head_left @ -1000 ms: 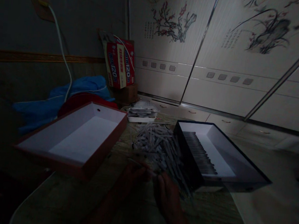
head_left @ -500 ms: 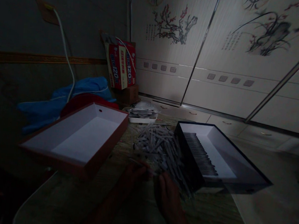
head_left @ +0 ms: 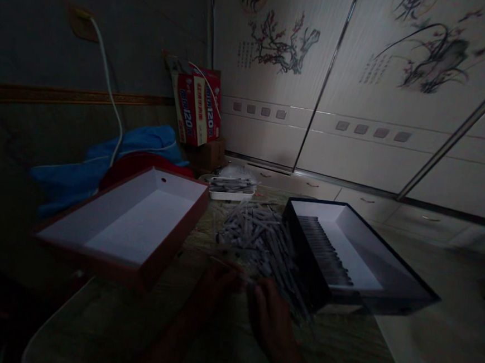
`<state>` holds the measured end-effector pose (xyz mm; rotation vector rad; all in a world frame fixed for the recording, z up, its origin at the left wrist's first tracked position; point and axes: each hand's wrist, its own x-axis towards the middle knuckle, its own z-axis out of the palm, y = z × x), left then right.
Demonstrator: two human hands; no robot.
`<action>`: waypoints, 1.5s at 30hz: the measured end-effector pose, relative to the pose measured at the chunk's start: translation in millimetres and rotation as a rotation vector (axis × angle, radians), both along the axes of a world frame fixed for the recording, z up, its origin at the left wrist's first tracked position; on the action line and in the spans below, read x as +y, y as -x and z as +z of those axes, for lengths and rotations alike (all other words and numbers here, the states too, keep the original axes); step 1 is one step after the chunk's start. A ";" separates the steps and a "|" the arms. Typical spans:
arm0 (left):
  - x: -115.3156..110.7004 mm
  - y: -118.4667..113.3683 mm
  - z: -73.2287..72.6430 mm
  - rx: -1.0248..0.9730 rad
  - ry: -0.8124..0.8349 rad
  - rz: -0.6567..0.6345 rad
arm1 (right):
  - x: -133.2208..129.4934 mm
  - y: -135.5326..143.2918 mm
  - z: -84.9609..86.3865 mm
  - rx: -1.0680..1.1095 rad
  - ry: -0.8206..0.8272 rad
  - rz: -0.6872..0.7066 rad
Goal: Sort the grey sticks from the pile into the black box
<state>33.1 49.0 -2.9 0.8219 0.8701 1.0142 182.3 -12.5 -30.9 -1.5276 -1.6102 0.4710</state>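
In the dim head view, my left hand is closed, pinching a thin pale pen-like stick. My right hand, fingers curled, meets the stick's other end; a small pale piece shows by its fingertips, too dark to name. Beyond both hands lies a loose pile of whitish, translucent pen-like sticks on the table. To the right stands a black box with white lining, in which dark slim sticks lie side by side in a row.
An open red-brown box with a white inside stands at the left. Behind the pile is a white tray heaped with similar sticks. Farther back are blue cloth, a red printed carton and sliding cabinet doors.
My right hand has shifted slightly left, closer to my left hand. The view has moved a little; boxes and pile stay in place.
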 end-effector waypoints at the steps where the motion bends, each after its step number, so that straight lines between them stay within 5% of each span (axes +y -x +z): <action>1: 0.2 0.1 -0.3 -0.005 0.003 0.004 | 0.1 0.0 1.1 0.010 0.008 0.013; 9: 0.4 1.0 -5.0 0.007 -0.045 -0.062 | 2.4 -2.1 -11.7 -0.017 0.002 -0.015; 16: 3.5 2.0 -11.4 -0.030 -0.037 -0.032 | 0.4 0.1 2.4 0.021 0.039 0.015; 22: 4.0 1.9 -15.5 -0.055 -0.044 -0.077 | 0.6 -1.8 -5.6 0.005 -0.027 -0.015; 45: 0.9 2.8 -4.7 0.038 -0.072 -0.078 | -0.7 -1.9 -3.5 -0.009 -0.028 0.006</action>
